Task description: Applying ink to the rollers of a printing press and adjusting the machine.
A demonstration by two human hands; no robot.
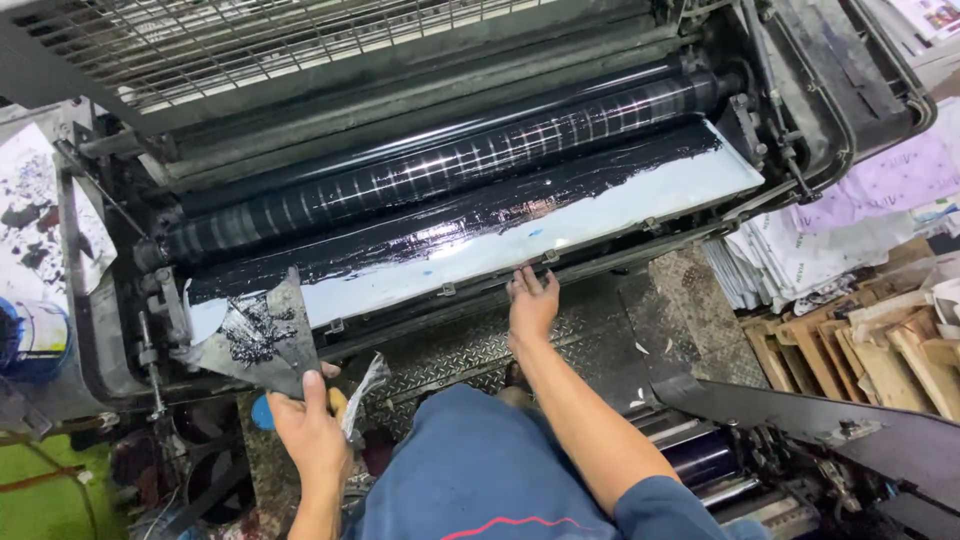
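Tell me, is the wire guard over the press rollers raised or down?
Raised. The wire guard is swung up and back, leaving the glossy black roller and the ink tray below fully exposed.

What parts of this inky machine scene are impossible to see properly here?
- Head view: the ink knife handle is covered by the left hand.
- The right hand fingertips are hidden under the ink tray edge.
- The can is cut off by the left edge.
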